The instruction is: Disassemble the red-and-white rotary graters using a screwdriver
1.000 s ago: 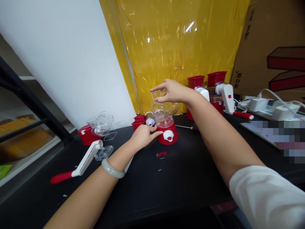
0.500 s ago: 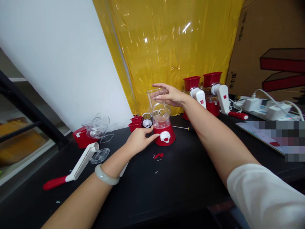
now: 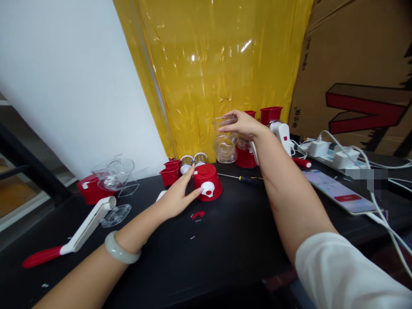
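A red base (image 3: 206,178) with a white knob stands on the black table, and nothing transparent sits on top of it. My left hand (image 3: 177,193) is at its left side, thumb and fingers spread, the fingertips at the base's wall. Behind and to the right, my right hand (image 3: 240,124) grips the upper rim of a clear plastic housing (image 3: 225,150), which is upright. Small red pieces (image 3: 198,214) lie in front of the base. Two metal drums (image 3: 200,159) and red hoppers (image 3: 170,174) stand behind my left hand.
On the left are a white crank with red handle (image 3: 86,225), a second red base (image 3: 93,189) and clear parts. A screwdriver (image 3: 246,179) lies right of the red base. Assembled red units (image 3: 272,113), a phone (image 3: 341,191) and chargers stand or lie right.
My right hand has lifted the clear housing off the red base and moved it right. My left hand has stayed beside the base. The camera's view has shifted right.
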`<state>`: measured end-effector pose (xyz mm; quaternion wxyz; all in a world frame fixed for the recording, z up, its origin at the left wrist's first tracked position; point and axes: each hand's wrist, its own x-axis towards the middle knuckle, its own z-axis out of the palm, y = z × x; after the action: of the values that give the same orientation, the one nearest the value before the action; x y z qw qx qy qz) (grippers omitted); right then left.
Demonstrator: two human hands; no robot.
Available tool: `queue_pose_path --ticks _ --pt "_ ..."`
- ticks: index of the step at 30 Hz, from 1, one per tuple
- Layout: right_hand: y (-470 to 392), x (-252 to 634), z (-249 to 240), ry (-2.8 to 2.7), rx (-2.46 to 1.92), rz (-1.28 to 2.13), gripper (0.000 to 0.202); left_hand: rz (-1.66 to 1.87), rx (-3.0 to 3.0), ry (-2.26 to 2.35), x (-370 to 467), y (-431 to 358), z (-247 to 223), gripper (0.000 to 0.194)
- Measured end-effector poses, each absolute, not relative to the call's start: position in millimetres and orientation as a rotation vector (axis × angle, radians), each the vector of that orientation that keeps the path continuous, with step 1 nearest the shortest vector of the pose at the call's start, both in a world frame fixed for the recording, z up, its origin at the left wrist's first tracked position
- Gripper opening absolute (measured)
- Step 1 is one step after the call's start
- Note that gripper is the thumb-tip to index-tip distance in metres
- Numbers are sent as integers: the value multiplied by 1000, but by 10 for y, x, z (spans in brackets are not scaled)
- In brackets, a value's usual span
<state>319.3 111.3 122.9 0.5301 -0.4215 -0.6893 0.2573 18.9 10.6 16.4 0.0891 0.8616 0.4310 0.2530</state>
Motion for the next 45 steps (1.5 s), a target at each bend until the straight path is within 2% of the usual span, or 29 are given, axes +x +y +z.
queue_pose_path --ticks 6,10,14,18,23,29,40,45 --pt "1427 3182 913 -1698 -1232 649 75 592 2645 1354 263 -24 159 82" --pt "1567 3158 713 -1690 -1361 715 80 617 2656 1333 279 -38 163 81" --pt "1603 3166 621 -1684 -1368 740 72 658 2675 1310 281 -37 155 78" --pt "1573 3163 640 -1707 -1442 627 59 648 2674 1346 275 -30 143 78" --pt "1461 3010 746 -1851 -1516 503 68 646 2668 1415 277 -29 125 80" --pt "1422 2773 672 -1906 -1645 151 83 660 2676 1434 294 -46 131 77" --pt "1273 2652 701 -1893 -1765 -48 67 696 2693 1419 297 -65 128 74" --pt "1129 2516 945 -1963 -1565 -174 59 677 2698 1449 305 -89 131 76"
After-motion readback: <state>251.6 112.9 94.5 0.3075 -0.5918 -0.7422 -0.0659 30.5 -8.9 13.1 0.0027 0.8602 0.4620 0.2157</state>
